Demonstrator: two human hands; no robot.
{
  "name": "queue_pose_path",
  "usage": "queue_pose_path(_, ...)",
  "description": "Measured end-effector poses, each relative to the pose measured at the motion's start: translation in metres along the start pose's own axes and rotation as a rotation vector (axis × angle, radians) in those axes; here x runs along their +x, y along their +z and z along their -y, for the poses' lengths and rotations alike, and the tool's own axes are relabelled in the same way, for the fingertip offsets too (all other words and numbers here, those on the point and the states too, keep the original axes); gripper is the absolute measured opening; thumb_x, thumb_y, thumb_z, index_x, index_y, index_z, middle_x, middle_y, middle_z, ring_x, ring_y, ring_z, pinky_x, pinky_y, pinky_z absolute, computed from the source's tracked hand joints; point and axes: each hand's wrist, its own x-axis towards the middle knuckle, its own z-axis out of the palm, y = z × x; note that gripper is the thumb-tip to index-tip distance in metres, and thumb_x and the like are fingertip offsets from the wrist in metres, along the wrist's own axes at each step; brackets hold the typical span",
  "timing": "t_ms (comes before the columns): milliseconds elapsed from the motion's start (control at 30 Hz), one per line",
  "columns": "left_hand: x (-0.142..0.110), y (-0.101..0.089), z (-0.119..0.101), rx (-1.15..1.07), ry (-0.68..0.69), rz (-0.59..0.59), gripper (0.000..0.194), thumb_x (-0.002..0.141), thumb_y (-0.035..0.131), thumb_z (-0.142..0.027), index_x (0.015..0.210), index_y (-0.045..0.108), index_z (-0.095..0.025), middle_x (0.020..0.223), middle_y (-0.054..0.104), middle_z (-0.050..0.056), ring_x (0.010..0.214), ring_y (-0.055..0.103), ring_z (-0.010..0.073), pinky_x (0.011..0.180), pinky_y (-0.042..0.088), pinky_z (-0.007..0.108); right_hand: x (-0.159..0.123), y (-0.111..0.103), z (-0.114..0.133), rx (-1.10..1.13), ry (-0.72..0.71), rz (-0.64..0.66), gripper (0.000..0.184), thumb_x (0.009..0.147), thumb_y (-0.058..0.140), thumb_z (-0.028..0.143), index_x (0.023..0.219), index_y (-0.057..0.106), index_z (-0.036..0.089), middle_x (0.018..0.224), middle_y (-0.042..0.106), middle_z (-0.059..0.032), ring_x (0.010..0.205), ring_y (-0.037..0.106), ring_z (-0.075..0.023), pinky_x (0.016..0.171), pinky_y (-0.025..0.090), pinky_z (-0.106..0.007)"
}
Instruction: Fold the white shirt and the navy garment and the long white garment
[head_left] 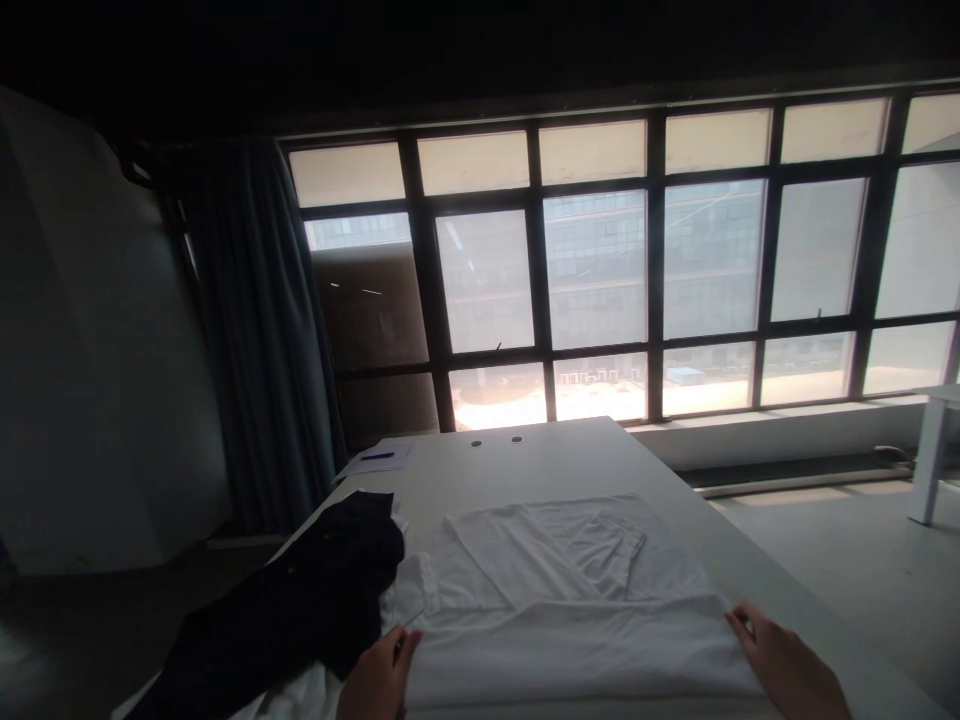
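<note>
A white shirt (570,640) lies spread on the white table, its near part folded over in a wide band. My left hand (379,672) pinches the left end of that fold. At the opposite end, my right hand (784,660) grips the right corner between thumb and fingers. A sleeve lies creased across the middle of the shirt beyond the fold. Just left of my left hand is a heap of dark clothing (300,590), with some white cloth (300,692) showing under it.
The white table (442,470) runs toward the windows and has two round cable holes near its far end. A sheet of paper (394,460) with a blue pen (377,457) lies at the far left corner. A dark curtain (262,340) hangs at the left; another white table (934,450) stands at right.
</note>
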Motion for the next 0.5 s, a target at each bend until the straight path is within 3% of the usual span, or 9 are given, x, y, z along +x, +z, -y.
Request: queue_pose_path(500,0.002,0.001,0.001,0.004,0.028,-0.041,0.035,0.100,0.040,-0.045,0.083,0.064,-0.026,0.087,0.077,0.005,0.084,0.073,0.0232,0.071,0.046,0.026,0.006,0.010,-0.012,-0.008,-0.021,0.045,0.042,0.099,0.032,0.048,0.101,0.066,0.026,0.093,0.077,-0.0115,0.093,0.074,-0.0325,0.072,0.048,-0.037)
